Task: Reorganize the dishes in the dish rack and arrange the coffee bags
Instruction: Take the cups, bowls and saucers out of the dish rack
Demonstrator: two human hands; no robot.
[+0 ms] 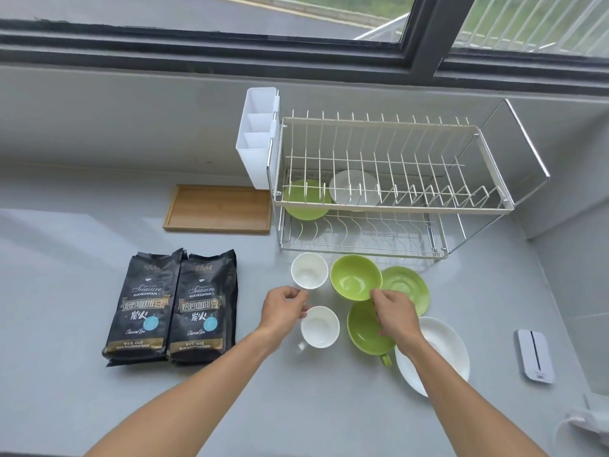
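Two black coffee bags [138, 305] [202, 305] lie side by side on the counter. A two-tier wire dish rack [461, 206] holds a green saucer [306, 206] and a white saucer [354, 188] at its left end. In front of it stand a far white cup [309, 270], a near white cup [319, 326], a far green cup [356, 277], a near green cup [362, 334], a green saucer [407, 286] and a white plate [441, 351]. My left hand [283, 310] pinches at the far white cup's near-left edge. My right hand [393, 313] pinches the far green cup's rim.
A wooden tray [219, 207] lies left of the rack. A white cutlery holder [258, 136] hangs on the rack's left side. A small white device [535, 356] lies at the right. The window ledge and wall run behind the rack.
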